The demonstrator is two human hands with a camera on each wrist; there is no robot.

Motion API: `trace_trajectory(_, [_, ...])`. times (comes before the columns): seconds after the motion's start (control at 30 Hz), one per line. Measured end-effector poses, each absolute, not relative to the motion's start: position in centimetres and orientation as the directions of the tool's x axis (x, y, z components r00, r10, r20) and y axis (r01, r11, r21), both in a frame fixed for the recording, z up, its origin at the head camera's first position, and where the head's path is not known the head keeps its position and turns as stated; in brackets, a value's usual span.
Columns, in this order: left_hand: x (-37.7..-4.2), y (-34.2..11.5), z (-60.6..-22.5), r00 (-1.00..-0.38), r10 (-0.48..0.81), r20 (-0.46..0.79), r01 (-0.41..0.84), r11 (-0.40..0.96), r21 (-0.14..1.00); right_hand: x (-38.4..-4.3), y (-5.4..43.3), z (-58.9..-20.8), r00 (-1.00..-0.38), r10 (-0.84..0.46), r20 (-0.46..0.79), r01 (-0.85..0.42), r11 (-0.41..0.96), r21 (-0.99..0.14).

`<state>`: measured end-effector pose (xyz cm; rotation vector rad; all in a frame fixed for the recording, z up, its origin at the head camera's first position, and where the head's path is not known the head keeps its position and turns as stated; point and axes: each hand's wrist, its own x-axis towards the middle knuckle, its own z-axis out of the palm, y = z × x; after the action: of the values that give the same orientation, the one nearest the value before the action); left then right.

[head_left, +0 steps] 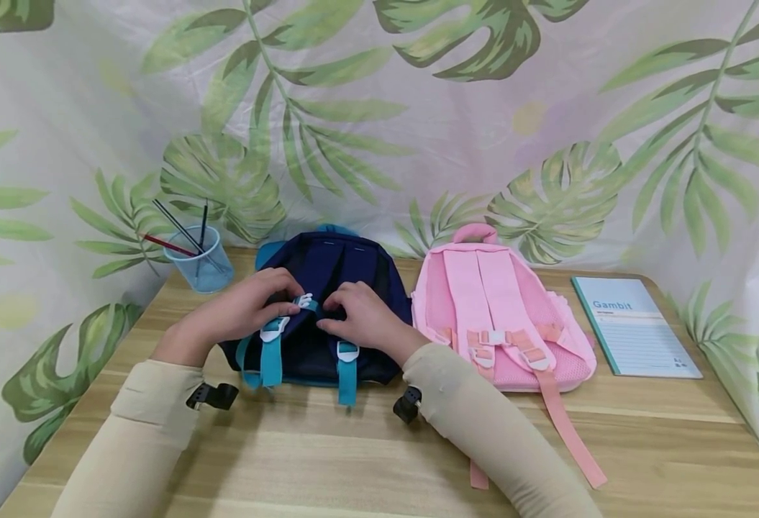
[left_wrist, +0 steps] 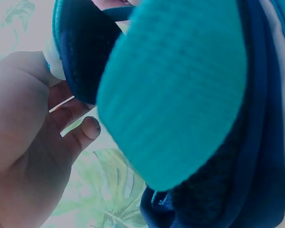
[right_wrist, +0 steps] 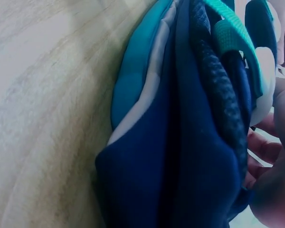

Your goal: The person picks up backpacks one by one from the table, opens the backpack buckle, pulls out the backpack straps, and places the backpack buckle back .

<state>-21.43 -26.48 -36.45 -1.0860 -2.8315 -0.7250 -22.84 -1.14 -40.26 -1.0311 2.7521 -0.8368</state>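
Centrally, left hand (head_left: pixel 239 313) and right hand (head_left: pixel 362 316) pinching navy backpack's (head_left: pixel 327 280) chest buckle (head_left: pixel 304 301), pink backpack (head_left: pixel 498 316) just beside.

A light wooden table (head_left: pixel 366 460) carries a navy fabric backpack with teal straps (head_left: pixel 317 360), a pink mesh-backed backpack (head_left: pixel 502 302) beside it, a teal-covered notebook (head_left: pixel 634 324), and a clear blue plastic cup of pens (head_left: pixel 201 266).
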Motion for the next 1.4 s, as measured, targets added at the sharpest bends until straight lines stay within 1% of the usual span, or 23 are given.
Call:
trace_trajectory(0.13, [-21.4, -26.6, -36.3, -0.752, 0.628, 0.202, 0.646, 0.640, 0.416, -22.9, -1.4, -40.4, -0.760, -0.638, 0.126, -0.596, 0.606, -0.527])
trace_trajectory(0.37, [-21.4, -26.6, -36.1, -0.768, 0.610, 0.195, 0.627, 0.651, 0.429, -23.0, -1.7, -40.4, -0.752, -0.640, 0.160, -0.610, 0.582, -0.538])
trace_trajectory(0.6, [-21.3, -26.6, -36.2, -0.776, 0.599, 0.199, 0.617, 0.655, 0.437, -22.9, -1.7, -40.1, -0.776, -0.618, 0.127, -0.563, 0.587, -0.581])
trace_trajectory(0.83, [-21.3, -26.8, -36.3, -0.783, 0.590, 0.196, 0.607, 0.658, 0.445, -22.8, -1.2, -39.7, -0.800, -0.587, 0.123, -0.508, 0.554, -0.660])
trace_trajectory(1.03, [-21.2, -26.8, -36.2, -0.788, 0.585, 0.191, 0.600, 0.664, 0.446, -22.8, -0.8, -39.4, -0.808, -0.570, 0.151, -0.499, 0.525, -0.689])
trace_trajectory(1.23, [-21.2, -26.8, -36.3, -0.792, 0.582, 0.186, 0.596, 0.670, 0.442, -22.9, -0.4, -39.0, -0.803, -0.555, 0.215, -0.523, 0.483, -0.702])
trace_trajectory(1.4, [-21.2, -26.8, -36.3, -0.797, 0.576, 0.180, 0.587, 0.672, 0.451, -22.9, -0.1, -38.7, -0.828, -0.509, 0.237, -0.476, 0.413, -0.776])
